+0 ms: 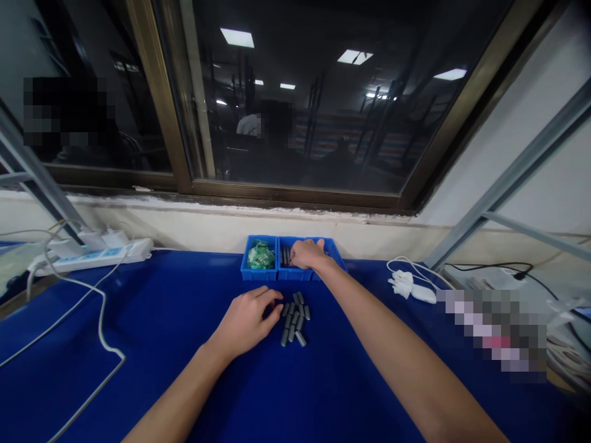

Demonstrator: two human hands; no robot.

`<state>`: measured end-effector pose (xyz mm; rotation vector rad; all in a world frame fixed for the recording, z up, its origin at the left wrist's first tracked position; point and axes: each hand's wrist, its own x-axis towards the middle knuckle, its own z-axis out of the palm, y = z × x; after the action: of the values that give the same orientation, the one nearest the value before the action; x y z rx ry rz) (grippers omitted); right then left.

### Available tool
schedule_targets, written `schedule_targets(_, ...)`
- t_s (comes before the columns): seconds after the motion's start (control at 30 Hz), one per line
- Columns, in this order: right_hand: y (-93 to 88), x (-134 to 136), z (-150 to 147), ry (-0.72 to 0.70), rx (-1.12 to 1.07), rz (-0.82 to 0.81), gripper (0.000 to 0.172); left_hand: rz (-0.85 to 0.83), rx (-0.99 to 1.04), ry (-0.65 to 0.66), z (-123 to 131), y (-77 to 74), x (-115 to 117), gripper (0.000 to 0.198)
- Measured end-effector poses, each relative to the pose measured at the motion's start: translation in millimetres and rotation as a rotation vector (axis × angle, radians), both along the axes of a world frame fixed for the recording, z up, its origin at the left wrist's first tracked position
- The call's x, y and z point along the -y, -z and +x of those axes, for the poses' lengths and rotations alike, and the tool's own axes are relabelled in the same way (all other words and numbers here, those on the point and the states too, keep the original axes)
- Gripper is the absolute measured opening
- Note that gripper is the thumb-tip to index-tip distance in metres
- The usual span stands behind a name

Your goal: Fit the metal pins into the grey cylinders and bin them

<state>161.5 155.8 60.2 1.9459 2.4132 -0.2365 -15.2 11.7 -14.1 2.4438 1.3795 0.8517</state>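
Several dark grey cylinders (294, 320) lie in a loose cluster on the blue table surface. Beside their left edge is my left hand (252, 317), palm down, its thumb and curved fingers apart with nothing visible between them. My right hand (307, 253) reaches into the middle blue bin (295, 275), its fingers curled downward. Whatever those fingertips grip is hidden by the hand. More dark cylinders (285, 255) stand side by side in that bin, left of my fingers. To its left, another blue bin (258, 275) holds green-and-white pieces (261, 255) too jumbled to name.
A third blue bin (339, 261) adjoins on the right. White power strip (106, 253) and loose cables (104, 307) lie on the left. On the right are a crumpled white item (401, 283), a white cable and a metal post (489, 191). A window (295, 123) stands behind.
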Motion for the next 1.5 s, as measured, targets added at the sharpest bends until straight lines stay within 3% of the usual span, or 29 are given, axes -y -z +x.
schedule_targets(0.07, -5.8, 9.8, 3.6, -0.003, -0.074, 0.084, 0.015, -0.013, -0.064, 0.009, 0.3, 0.6, 0.9, 0.023)
schedule_targets(0.2, -6.0, 51.7, 18.7, -0.021, -0.227, 0.214, 0.031, -0.019, -0.141, 0.073, 3.2, -0.8, 5.5, 0.045)
schedule_targets(0.3, 12.0, 88.7, 35.5, -0.092, -0.354, 0.178, 0.027, -0.006, -0.154, 0.117, 4.8, -0.5, 7.3, 0.051)
schedule_targets(0.43, 42.9, 115.1, 55.9, -0.178, -0.494, 0.101, 0.029, 0.038, -0.147, 0.137, 3.7, 6.2, 3.2, 0.032)
schedule_targets(0.7, 65.4, 112.3, 59.9, -0.165, -0.475, 0.045, 0.036, 0.125, -0.137, 0.178, -0.5, 20.6, -10.6, 0.030)
schedule_targets(0.97, 70.1, 112.1, 51.3, -0.091, -0.512, 0.050, 0.030, 0.136, -0.131, 0.188, 2.8, 23.1, -19.4, 0.028)
schedule_targets(1.13, 72.0, 108.8, 53.3, -0.086, -0.567, 0.006, 0.037, 0.153, -0.124, 0.143, 7.1, 20.3, -16.3, 0.028)
schedule_targets(1.33, 73.8, 101.3, 60.7, -0.052, -0.605, -0.067, 0.034, 0.067, -0.176, 0.112, 6.2, 23.9, -17.0, 0.034)
schedule_targets(1.4, 73.7, 100.1, 62.5, -0.027, -0.612, -0.064, 0.036, 0.058, -0.138, 0.099, 8.6, 16.9, -14.1, 0.034)
schedule_targets(1.5, 72.7, 100.1, 63.4, -0.016, -0.619, -0.050, 0.036, 0.053, 0.118, 0.130, 14.6, -11.9, 9.2, 0.034)
